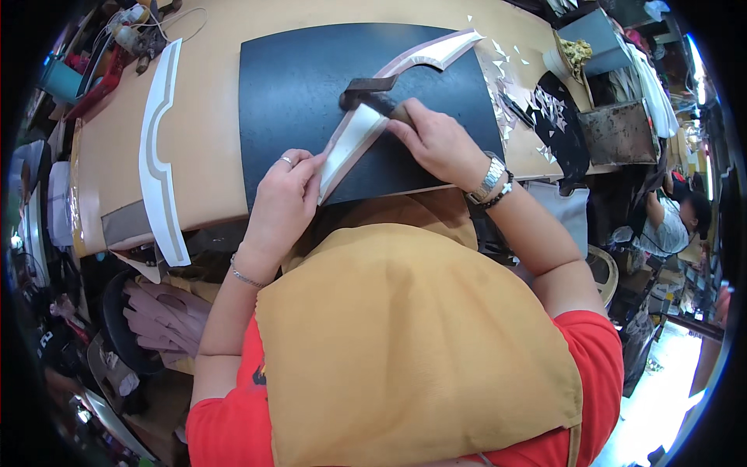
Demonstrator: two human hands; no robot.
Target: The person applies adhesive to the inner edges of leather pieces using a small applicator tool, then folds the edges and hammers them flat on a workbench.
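Observation:
My right hand (442,144) is closed round the short wooden handle of a hammer (375,100). The hammer's dark metal head rests on or just over the middle of a curved strip (346,152), white along its centre with mauve, leather-like edges. Near the strip's lower end, my left hand (289,187) pinches its left edge. Partly hidden by the hammer, the strip runs up to the far right of a dark board (292,101). A second curved strip (158,148), white with a grey band, lies left of the board.
Small pale offcuts (506,86) are scattered right of the board, some on a black cloth (559,124). A worn metal box (616,132) stands beyond them. Cords and tools (140,35) sit at the far left. Another person (669,218) is at the far right.

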